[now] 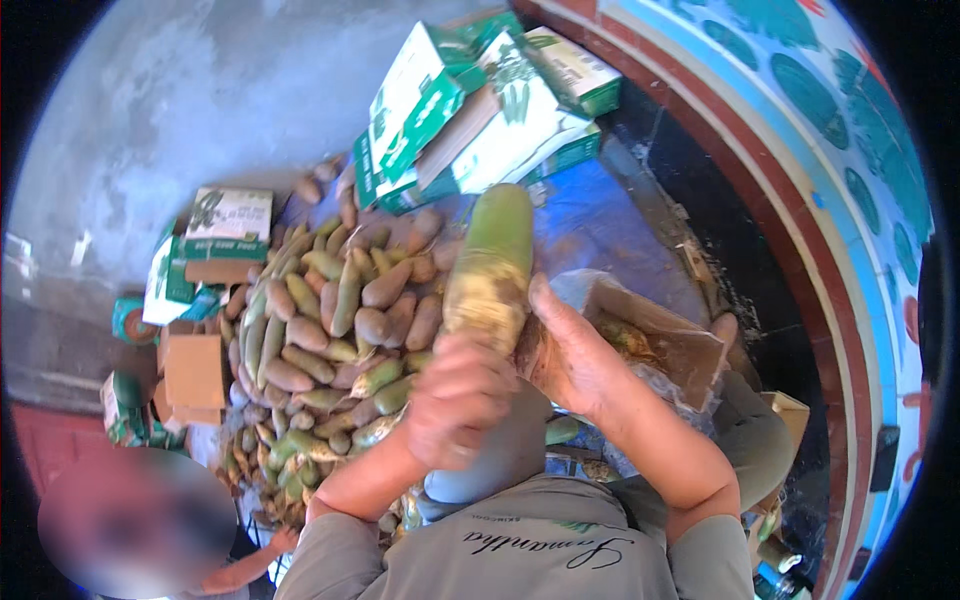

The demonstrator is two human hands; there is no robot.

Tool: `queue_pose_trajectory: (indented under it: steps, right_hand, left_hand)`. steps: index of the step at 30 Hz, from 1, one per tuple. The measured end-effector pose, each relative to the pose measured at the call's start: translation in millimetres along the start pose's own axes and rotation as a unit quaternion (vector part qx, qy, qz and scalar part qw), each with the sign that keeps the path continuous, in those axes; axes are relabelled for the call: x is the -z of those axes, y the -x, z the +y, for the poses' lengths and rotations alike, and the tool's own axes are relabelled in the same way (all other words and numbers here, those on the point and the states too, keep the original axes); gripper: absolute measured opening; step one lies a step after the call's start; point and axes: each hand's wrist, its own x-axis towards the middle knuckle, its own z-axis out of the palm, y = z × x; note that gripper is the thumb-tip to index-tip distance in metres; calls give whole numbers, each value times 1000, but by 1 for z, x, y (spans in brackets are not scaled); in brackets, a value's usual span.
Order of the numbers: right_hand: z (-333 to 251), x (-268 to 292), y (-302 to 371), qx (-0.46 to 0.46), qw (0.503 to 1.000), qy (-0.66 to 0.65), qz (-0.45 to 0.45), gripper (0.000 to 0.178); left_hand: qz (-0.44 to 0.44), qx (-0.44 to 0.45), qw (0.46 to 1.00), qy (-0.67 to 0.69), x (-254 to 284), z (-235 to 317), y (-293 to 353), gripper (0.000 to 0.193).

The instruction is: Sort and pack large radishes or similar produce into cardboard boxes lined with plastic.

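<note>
A large, thick green radish (490, 255) points up and away from me, smooth green at its far end and rough, yellowish with brown spots nearer my hands. My right hand (570, 355) lies along its lower right side, thumb up against the edge, with its fingers partly hidden behind. Over the near end, my left hand (462, 395) is curled into a fist and smeared by motion. What those fingers grip is hidden. Beyond and left of my hands spreads a big pile of smaller green and brown radishes (350, 300).
Green-and-white cartons (430, 110) lie jumbled at the back; another carton (230, 222) stands left of the pile. Right of my hands is an open, plastic-lined cardboard box (690, 335). A co-worker's hand (285, 541) reaches toward the pile at lower left. A tiled wall (850, 200) curves along the right.
</note>
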Motion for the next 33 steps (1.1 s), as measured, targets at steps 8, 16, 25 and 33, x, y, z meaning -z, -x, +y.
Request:
queue_pose_trajectory:
  steps: [8,16,25,33]
  right_hand:
    - [-49,70,66,61,969,205,124,70]
    - [-60,105,110,-19,970,226,85,86]
    - [-82,115,99,-29,905,410,105,96]
    - [-95,119,82,101,642,750,126,83]
  left_hand:
    - [-238,-10,971,27,-50,-4,-11,31]
    - [97,475,762,429,-71,-89,-27,43]
    - [144,503,741,421,-92,-116,-31,28]
    - [229,515,767,307,-94,-132,-27,14]
